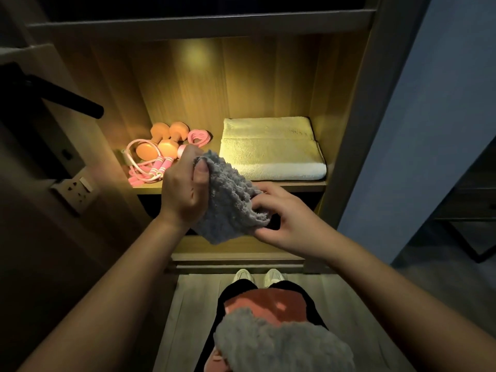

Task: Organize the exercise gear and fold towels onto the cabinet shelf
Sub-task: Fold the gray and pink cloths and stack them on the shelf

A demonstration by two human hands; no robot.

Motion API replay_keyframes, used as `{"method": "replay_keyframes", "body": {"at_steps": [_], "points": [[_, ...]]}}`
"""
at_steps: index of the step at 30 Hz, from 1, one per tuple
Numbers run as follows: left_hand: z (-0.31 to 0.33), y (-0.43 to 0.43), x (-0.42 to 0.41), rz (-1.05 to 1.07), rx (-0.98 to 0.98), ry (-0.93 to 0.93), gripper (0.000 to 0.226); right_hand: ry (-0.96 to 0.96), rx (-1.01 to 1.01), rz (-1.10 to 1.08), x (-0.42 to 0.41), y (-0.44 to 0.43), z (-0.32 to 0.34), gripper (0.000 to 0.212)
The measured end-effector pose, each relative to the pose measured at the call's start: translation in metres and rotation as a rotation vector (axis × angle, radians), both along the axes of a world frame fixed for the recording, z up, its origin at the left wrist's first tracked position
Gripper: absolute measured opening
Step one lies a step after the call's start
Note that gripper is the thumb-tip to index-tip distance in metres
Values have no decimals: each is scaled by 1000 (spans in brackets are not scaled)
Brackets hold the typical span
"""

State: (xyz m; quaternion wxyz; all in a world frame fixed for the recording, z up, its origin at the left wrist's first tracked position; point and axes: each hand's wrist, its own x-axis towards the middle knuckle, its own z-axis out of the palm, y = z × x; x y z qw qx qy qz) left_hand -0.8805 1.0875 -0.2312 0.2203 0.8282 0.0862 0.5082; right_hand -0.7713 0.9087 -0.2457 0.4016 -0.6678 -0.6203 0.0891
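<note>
Mid-fold on the small grey towel [230,200], centre frame, held in the air in front of the lit shelf [295,183], not yet on it. Gripped at the top end by the left hand [185,189], fingers curled round, thumb pressed on the pile. Pinched at the lower edge by the right hand [281,218], thumb under, fingertips on top.

Already on the shelf: folded cream towel [271,149] right of centre; orange dumbbells [161,143], pink jump rope [145,167] and pink heart-shaped coil [198,136] left of centre. Second grey fluffy piece [281,345] at bottom centre, close to the body; can't tell how held.

Risks, as judged:
- Thick floppy pile: likely to spring open on early release of either pinch.
- Left knuckles just in front of the rope handles: could snag or drag the rope off the edge on reaching in.
- Likely landing spot on top of the cream towel: could skew that stack if pushed in rather than lowered.
- Bottom piece: could drop to the floor on leaning forward.
</note>
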Motion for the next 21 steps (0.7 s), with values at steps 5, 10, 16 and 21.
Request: {"method": "replay_keyframes", "body": {"at_steps": [5,10,16,21], "points": [[11,4,-8,58,185,58,57,-125,-297,-6,3,-4,10,23],[7,14,-5,156,154,101,42,-80,-285,10,8,-6,19,25],[0,7,6,-7,-99,214,48,208,-290,28,30,-9,21,22],[-1,5,17,-141,-545,282,34,537,-188,-42,50,-6,4,17]]}}
